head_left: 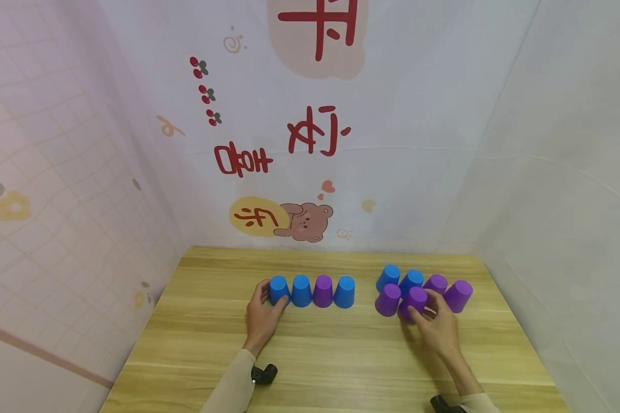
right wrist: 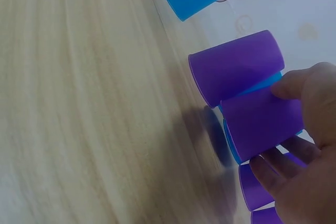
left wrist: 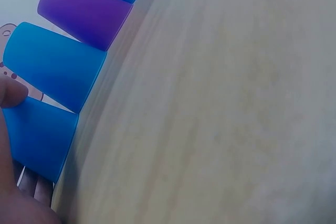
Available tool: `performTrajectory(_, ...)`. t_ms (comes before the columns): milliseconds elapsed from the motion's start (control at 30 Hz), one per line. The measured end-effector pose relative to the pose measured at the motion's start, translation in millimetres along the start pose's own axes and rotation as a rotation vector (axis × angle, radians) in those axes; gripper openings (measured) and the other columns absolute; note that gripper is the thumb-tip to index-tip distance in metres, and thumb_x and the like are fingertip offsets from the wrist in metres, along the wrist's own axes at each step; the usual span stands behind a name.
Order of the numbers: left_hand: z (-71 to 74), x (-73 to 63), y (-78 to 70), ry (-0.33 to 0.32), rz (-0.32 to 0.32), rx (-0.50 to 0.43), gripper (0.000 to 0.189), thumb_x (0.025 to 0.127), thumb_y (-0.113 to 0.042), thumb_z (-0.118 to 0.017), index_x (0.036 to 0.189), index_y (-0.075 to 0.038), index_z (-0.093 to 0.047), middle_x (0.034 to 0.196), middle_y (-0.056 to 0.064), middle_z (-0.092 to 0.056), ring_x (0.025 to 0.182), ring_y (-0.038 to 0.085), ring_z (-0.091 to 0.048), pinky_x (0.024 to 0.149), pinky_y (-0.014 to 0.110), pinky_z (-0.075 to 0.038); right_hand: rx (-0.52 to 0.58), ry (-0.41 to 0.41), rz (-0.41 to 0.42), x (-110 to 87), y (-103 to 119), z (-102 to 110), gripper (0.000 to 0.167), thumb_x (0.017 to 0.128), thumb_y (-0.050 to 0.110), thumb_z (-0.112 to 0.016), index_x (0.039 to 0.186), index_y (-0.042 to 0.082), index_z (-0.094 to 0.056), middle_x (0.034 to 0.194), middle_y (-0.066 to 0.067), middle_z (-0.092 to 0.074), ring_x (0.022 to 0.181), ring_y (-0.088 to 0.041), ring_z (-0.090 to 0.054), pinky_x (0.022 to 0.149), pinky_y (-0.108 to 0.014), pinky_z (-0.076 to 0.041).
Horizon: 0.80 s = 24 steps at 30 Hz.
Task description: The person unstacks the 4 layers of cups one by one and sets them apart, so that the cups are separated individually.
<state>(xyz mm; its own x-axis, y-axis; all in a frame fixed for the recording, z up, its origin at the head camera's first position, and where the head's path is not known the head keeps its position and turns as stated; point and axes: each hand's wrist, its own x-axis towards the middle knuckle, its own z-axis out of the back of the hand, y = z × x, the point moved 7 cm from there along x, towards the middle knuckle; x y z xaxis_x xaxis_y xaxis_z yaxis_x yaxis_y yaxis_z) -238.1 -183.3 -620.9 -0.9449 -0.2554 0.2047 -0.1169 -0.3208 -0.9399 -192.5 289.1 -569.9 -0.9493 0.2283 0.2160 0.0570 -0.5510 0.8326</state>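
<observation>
Upside-down plastic cups stand on the table in two groups. My left hand (head_left: pixel 263 316) grips the blue cup (head_left: pixel 279 291) at the left end of a row, thumb on the near side and fingers round the far side. Beside it stand another blue cup (head_left: pixel 302 291), a purple cup (head_left: pixel 322 291) and a third blue one (head_left: pixel 344 292). At the right, my right hand (head_left: pixel 438 325) holds a purple cup (left wrist: pixel 86 14) of the same kind as the front purple cup (right wrist: pixel 262 121) between thumb and fingers. A second purple cup (head_left: pixel 388 300) stands just left of it.
Behind the right hand's cup are two blue cups (head_left: pixel 390 277). Further right stand two more purple cups, one (head_left: pixel 458 296) at the group's right end. Patterned cloth (head_left: pixel 403 172) hangs behind the wooden table (head_left: pixel 336 367) and along both sides.
</observation>
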Motion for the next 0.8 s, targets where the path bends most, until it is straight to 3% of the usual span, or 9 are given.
performTrajectory(200,0.0,0.5,0.9,-0.001,0.000,0.004,0.061,0.096,-0.016,-0.088,0.152,-0.011,-0.063,0.151,0.017,-0.072,0.145,0.039,-0.068,0.128,0.061,-0.054,-0.012,-0.008,0.004,1.0,-1.9,-2.4,0.058,0.096,0.005,-0.089,0.148,-0.002,-0.063,0.136,-0.033,-0.076,0.118,-0.029,-0.078,0.096,-0.029,-0.071)
performTrajectory(467,-0.1,0.6,1.6,0.002,0.004,0.001,0.062,0.096,-0.016,-0.088,0.152,-0.011,-0.063,0.151,0.017,-0.072,0.145,0.039,-0.069,0.128,0.061,-0.054,0.012,-0.004,0.021,2.2,-4.7,-6.3,0.058,0.096,-0.001,-0.087,0.147,-0.006,-0.061,0.138,-0.037,-0.074,0.124,-0.052,-0.076,0.095,-0.024,-0.070)
performTrajectory(800,0.0,0.5,0.9,0.005,0.006,-0.007,0.061,0.096,-0.017,-0.088,0.152,-0.012,-0.063,0.151,0.016,-0.072,0.145,0.039,-0.068,0.128,0.061,-0.054,0.019,-0.007,0.028,3.1,-6.7,-7.9,0.059,0.096,-0.002,-0.086,0.148,-0.008,-0.059,0.140,-0.038,-0.072,0.124,-0.054,-0.075,0.095,-0.026,-0.070)
